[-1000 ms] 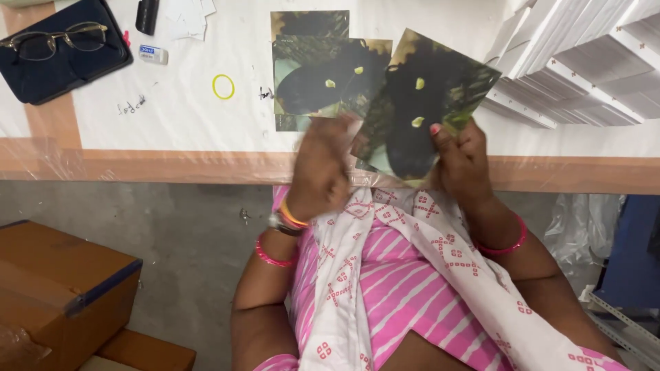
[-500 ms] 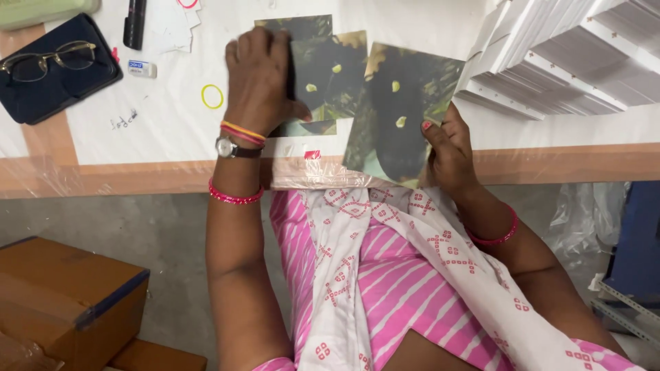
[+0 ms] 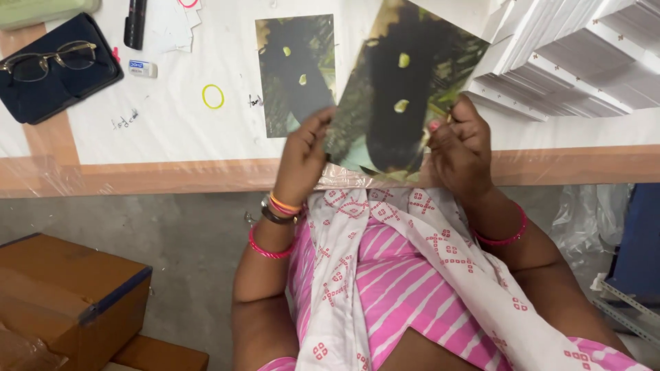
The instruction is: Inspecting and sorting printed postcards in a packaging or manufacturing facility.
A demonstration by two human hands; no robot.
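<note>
At about ten o'clock on the desk [image 3: 172, 137] lie our glasses [image 3: 45, 58] on a dark blue case [image 3: 62, 86], with a black marker [image 3: 135, 22], a small eraser [image 3: 142, 68] and a yellow rubber band [image 3: 212, 96] just to their right. Moving on toward twelve o'clock, one dark printed sheet [image 3: 292, 69] already lies flat on the desk, which we judge to be set down and finished with. Our left hand [image 3: 302, 161] closes its fingers on the left edge of a second glossy printed sheet [image 3: 405, 89], lifted and tilted above the desk edge, partly overlapping the flat one. Our right hand [image 3: 460, 148] pinches its right edge, fingers shut on it. This sheet is in hand, not yet laid down. At two o'clock, stacks of white cards [image 3: 570, 62] wait untouched, so much appears left.
</note>
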